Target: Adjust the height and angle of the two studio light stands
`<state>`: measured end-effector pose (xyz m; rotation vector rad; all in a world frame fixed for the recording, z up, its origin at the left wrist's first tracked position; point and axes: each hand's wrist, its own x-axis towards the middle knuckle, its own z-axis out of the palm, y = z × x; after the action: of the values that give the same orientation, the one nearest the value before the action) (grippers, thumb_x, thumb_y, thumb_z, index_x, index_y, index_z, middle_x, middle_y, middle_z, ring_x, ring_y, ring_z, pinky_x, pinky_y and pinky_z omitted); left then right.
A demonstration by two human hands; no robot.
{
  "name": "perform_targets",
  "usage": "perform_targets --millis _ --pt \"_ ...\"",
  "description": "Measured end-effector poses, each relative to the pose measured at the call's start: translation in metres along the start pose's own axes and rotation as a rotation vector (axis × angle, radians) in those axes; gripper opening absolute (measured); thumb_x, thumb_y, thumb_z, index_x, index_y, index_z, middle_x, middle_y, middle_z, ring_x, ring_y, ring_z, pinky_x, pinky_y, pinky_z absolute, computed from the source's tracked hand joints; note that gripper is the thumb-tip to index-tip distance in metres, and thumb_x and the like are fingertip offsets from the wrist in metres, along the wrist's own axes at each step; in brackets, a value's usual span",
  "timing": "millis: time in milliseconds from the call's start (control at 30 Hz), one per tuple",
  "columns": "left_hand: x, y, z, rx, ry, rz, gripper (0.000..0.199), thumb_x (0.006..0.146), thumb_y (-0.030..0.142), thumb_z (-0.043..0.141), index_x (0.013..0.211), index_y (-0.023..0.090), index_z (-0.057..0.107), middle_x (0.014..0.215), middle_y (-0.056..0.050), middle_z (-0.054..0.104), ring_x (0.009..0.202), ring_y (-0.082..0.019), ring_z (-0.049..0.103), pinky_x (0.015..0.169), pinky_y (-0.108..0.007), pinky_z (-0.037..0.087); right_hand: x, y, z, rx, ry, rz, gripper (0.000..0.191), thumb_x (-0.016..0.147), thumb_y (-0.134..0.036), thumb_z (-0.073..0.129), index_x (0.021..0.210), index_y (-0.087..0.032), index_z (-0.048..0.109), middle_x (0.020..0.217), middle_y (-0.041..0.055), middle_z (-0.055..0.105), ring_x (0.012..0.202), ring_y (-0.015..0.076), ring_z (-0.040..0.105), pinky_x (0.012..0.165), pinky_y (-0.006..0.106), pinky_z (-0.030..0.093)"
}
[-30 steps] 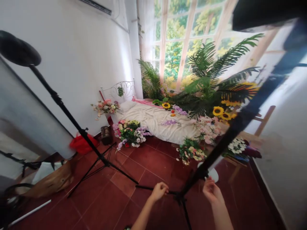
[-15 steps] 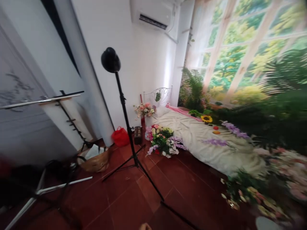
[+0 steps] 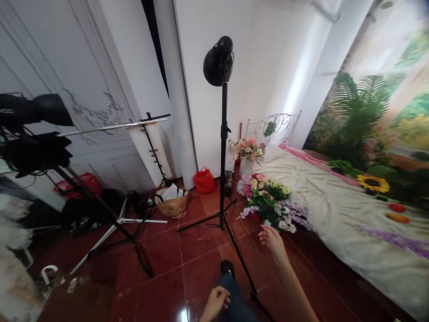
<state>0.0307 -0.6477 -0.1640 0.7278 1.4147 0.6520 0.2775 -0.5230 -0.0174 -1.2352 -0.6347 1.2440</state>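
Observation:
My right hand (image 3: 272,240) is raised over the floor to the right of a black light stand (image 3: 223,156), in front of artificial flowers (image 3: 268,201). Its fingers are apart and loosely bent, with nothing seen in them. My left hand (image 3: 217,300) is low at the bottom centre, beside my leg, its fingers loosely curled and no object visible in them. Neither hand touches the stand, which carries a black lamp head (image 3: 218,62) and has its tripod legs spread on the red tiles.
A bed (image 3: 301,179) with a cream cover, a sunflower (image 3: 373,183) and purple flowers lies at the right. Black studio lights (image 3: 36,152) stand at the left. A woven bag (image 3: 172,203) and a red bag (image 3: 204,181) sit by the wall. My shoe (image 3: 228,268) is near the tripod.
The view has turned left and down, showing the studio lights. My right hand has come into view, and more of my left hand shows. My leg and shoe now appear.

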Motion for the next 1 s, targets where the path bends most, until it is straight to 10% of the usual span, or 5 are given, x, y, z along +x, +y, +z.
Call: perform_targets --millis 200,367,600,767,1000 --pt "0.083 0.13 -0.044 0.061 0.023 0.287 0.045 0.063 0.059 0.063 0.069 0.015 0.058 0.06 -0.002 0.059 0.058 -0.014 0.056 0.058 -0.027 0.045 0.117 0.003 0.079 -0.216 -0.178 -0.112 0.045 0.065 -0.053 0.062 0.089 -0.016 0.054 0.06 0.0009 0.062 0.046 0.0111 0.055 0.041 0.02 0.04" --pt "0.154 0.33 -0.054 0.3 -0.021 0.693 0.037 0.08 0.05 0.05 0.082 0.014 0.06 0.08 -0.006 0.065 0.074 -0.016 0.06 0.075 -0.033 0.048 0.234 -0.036 0.143 -0.523 -0.399 -0.112 0.036 0.083 -0.05 0.04 0.096 -0.018 0.049 0.067 0.0008 0.063 0.047 0.011 0.056 0.041 0.02 0.039" --pt "0.205 0.573 -0.014 0.327 0.409 1.186 0.06 0.068 0.034 0.069 0.12 0.018 0.044 0.123 -0.013 0.051 0.108 -0.021 0.053 0.098 -0.042 0.04 0.369 -0.075 0.194 -1.517 -0.503 -0.527 0.04 0.075 -0.024 0.061 0.111 -0.015 0.049 0.104 0.0101 0.064 0.094 0.0186 0.063 0.076 0.025 0.046" --pt "0.204 0.65 0.014 0.226 0.258 1.309 0.079 0.064 0.04 0.074 0.129 0.022 0.032 0.127 -0.013 0.048 0.111 -0.022 0.053 0.094 -0.038 0.042 0.417 -0.076 0.227 -1.773 -0.591 -0.494 0.05 0.067 -0.018 0.068 0.115 -0.016 0.053 0.114 0.0143 0.062 0.102 0.0267 0.061 0.079 0.031 0.047" --pt "0.227 0.691 0.016 0.164 0.151 1.264 0.038 0.075 0.038 0.064 0.104 0.019 0.048 0.09 -0.003 0.061 0.082 -0.014 0.059 0.076 -0.026 0.046 0.455 -0.082 0.256 -1.811 -0.682 -0.369 0.048 0.042 -0.015 0.085 0.087 -0.02 0.068 0.095 0.0076 0.069 0.095 0.0267 0.063 0.077 0.028 0.047"
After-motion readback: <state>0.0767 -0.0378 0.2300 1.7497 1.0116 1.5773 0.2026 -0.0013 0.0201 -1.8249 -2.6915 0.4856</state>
